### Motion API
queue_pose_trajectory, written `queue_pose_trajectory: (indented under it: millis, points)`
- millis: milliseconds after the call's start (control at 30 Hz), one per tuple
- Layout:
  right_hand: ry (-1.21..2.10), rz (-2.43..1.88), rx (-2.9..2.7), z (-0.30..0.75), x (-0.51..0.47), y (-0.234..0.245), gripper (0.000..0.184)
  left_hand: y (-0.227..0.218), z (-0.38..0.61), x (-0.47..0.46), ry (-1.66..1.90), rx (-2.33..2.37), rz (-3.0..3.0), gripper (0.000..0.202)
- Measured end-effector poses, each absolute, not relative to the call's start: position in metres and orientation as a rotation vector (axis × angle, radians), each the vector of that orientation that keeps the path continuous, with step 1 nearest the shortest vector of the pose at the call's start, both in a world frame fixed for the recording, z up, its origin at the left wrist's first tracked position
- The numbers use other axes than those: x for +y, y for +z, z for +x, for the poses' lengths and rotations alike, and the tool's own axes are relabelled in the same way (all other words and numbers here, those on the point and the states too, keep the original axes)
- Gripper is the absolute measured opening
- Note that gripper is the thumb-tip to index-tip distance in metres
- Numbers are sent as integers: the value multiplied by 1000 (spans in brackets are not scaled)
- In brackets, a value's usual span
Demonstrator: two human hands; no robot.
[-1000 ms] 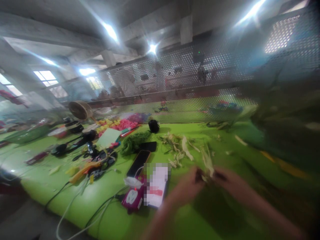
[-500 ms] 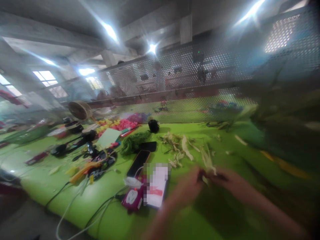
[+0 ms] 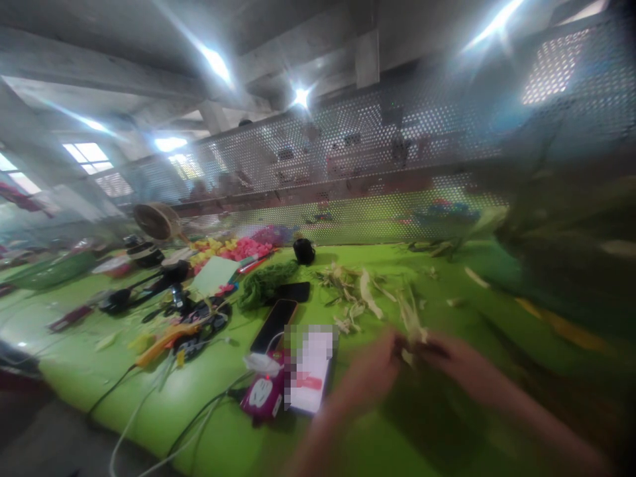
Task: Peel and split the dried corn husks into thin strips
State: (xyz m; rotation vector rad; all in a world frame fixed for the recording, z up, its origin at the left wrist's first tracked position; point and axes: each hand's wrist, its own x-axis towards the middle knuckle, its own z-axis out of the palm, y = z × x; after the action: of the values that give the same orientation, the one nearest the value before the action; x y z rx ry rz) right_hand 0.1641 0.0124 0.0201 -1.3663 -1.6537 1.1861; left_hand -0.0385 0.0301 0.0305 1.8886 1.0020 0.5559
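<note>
My left hand (image 3: 377, 364) pinches the near end of a pale, fibrous, husk-like strip (image 3: 408, 315); over the glossy green tabletop (image 3: 397, 257), its long axis points away from me, leaning slightly left; my right hand (image 3: 450, 358) pinches it too.

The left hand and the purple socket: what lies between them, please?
In the head view, a lit phone lies between the left hand and the purple socket.

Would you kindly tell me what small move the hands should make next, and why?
Perhaps ease the right hand away from the left hand: they sit close, with one end of the pale strip between them, and loose pale pieces lie beyond, though blur hides the grip.
</note>
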Motion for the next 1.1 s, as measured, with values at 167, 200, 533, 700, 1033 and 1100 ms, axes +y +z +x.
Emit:
queue_pose_trajectory:
  millis: [167,200,533,700,1033,1100]
  points:
    - [1089,-1395,-1713,164,14,19,15,25,-39,32,604,1006,1867,21]
    - [1075,-1405,-1726,164,14,18,16,24,-40,32,605,1012,1861,21]
    - [1037,-1416,-1736,163,14,19,19,18,-40,36,624,989,1860,18]
    - [977,-1438,-1760,161,12,19,19,17,-38,37,620,980,1819,14]
    - [1034,-1406,-1722,160,11,17,20,15,-39,38,603,923,1687,18]
    - [1080,-1400,-1702,162,13,17,20,16,-39,38,617,919,1704,18]
